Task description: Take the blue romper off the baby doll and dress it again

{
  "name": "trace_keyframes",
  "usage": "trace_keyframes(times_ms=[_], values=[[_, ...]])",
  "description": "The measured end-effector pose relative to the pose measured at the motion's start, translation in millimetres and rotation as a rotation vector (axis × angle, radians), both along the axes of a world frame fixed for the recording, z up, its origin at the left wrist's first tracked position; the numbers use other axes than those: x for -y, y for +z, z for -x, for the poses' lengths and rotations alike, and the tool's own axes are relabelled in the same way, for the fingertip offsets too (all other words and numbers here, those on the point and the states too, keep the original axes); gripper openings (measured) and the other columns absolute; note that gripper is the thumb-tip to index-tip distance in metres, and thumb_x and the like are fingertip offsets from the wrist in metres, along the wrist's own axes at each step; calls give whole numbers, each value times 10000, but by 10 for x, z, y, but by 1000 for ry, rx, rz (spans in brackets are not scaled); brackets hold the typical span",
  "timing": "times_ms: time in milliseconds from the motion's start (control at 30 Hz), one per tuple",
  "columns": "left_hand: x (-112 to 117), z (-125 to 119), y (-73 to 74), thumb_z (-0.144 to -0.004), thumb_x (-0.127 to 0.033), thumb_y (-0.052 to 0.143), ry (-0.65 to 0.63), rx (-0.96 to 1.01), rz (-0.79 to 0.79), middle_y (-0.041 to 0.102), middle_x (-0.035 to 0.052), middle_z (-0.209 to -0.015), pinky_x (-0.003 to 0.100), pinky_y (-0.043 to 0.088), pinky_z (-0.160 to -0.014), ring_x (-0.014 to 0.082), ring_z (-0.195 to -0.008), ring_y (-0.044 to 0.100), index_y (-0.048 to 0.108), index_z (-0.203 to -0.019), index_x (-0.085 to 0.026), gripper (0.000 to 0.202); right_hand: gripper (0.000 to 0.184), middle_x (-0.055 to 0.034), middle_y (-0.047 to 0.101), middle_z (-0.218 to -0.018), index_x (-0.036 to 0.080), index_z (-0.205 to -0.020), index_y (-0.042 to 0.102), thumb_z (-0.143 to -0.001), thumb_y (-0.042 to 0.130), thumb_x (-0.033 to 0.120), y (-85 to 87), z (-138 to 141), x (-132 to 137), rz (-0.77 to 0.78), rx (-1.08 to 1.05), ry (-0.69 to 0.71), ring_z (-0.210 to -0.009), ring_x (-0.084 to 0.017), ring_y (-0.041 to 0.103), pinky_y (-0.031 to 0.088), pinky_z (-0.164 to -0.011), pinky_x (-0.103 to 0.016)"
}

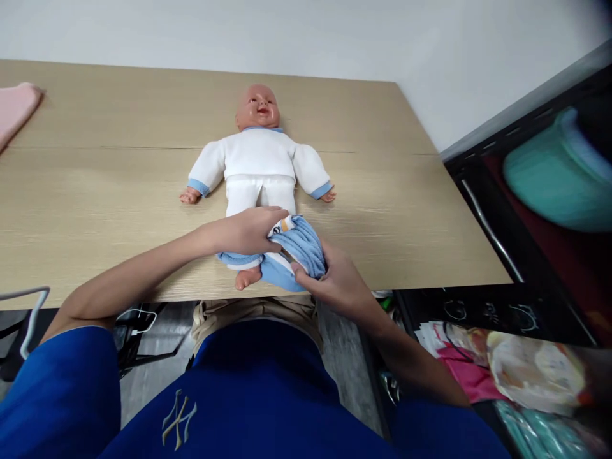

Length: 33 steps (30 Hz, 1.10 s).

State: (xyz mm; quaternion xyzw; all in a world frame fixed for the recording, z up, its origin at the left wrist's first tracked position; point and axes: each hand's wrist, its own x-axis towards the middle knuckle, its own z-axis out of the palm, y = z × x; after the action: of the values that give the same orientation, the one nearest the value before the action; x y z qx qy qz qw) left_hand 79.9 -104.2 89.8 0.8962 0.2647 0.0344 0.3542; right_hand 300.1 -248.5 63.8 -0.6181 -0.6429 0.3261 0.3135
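A baby doll (261,153) in a white outfit with blue cuffs lies on its back on the table, its head away from me. Blue terry pants (302,247) with white trim are bunched at its lower legs. One bare foot (248,278) pokes out of the left leg opening, while the other foot is hidden. My left hand (255,231) is closed on the edge of the pants, close to a small white and orange tag. From the other side my right hand (337,277) pinches the lower edge, thumb on top, so the cloth opens between both hands.
The wooden table (119,185) meets a white wall at the back. A pink cloth (16,108) lies at the far left. To the right stands a dark shelf unit holding a teal bowl-like container (557,175), with several bags and packets below it.
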Motion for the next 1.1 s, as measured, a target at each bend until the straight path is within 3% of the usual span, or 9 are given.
trace_keyframes(times_ms=[67, 200, 467, 667, 800, 900, 967, 1100], values=[[64, -13, 32, -950, -235, 749, -2, -109, -108, 766, 106, -1195, 380, 543, -970, 304, -1122, 751, 639, -1175, -199, 253, 354, -76, 830, -969, 246, -1206, 759, -920, 738, 455, -87, 7, -18, -17, 83, -68, -840, -317, 759, 571, -762, -422], [138, -38, 60, -970, -234, 766, -22, -226, -172, 759, 123, -1198, 374, 530, -912, 306, -1092, 746, 612, -1220, -185, 298, 354, -48, 767, -833, 257, -1190, 714, -908, 660, 464, -181, 16, -67, -60, 234, -176, -740, -306, 707, 481, -721, -395], [117, -8, -174, -908, -263, 828, -5, -38, -138, 635, 147, -1397, 410, 586, -1030, 307, -1220, 702, 554, -1360, -195, 533, 251, -32, 720, -707, 264, -1055, 735, -903, 665, 451, -69, 134, 157, -166, 389, -182, -642, -289, 657, 382, -656, -378], [129, -4, -290, -909, -229, 793, -50, 107, -59, 563, 140, -1438, 426, 601, -1106, 300, -1283, 691, 521, -1469, -222, 622, 223, -20, 687, -719, 268, -1074, 740, -922, 668, 416, -207, 125, 235, -164, 366, -228, -692, -295, 670, 462, -682, -387], [158, -32, -287, -897, -202, 763, -13, 8, -167, 608, 163, -1382, 465, 582, -1109, 339, -1287, 681, 517, -1415, -182, 573, 181, -110, 750, -1061, 266, -1050, 712, -916, 678, 383, -369, 103, 204, -277, 339, -301, -1017, -350, 741, 608, -895, -476], [163, -51, -293, -916, -256, 762, -23, -58, -165, 687, 168, -1328, 459, 579, -1045, 341, -1204, 717, 488, -1374, -184, 538, 232, -165, 730, -1272, 253, -1098, 700, -906, 685, 383, -459, 99, 203, -309, 301, -351, -1179, -382, 731, 620, -1022, -543], [158, -59, -306, -928, -299, 765, -19, -74, -133, 726, 166, -1313, 439, 578, -993, 336, -1164, 742, 465, -1382, -199, 554, 265, -157, 750, -1249, 250, -1143, 686, -920, 660, 390, -486, 102, 222, -247, 250, -364, -1134, -374, 743, 617, -989, -536], [127, -56, -332, -901, -344, 778, 9, -53, -38, 754, 179, -1320, 423, 578, -954, 333, -1123, 774, 441, -1410, -205, 626, 244, -50, 761, -978, 266, -1118, 644, -917, 664, 403, -490, 108, 254, -89, 75, -381, -889, -293, 718, 595, -867, -448]])
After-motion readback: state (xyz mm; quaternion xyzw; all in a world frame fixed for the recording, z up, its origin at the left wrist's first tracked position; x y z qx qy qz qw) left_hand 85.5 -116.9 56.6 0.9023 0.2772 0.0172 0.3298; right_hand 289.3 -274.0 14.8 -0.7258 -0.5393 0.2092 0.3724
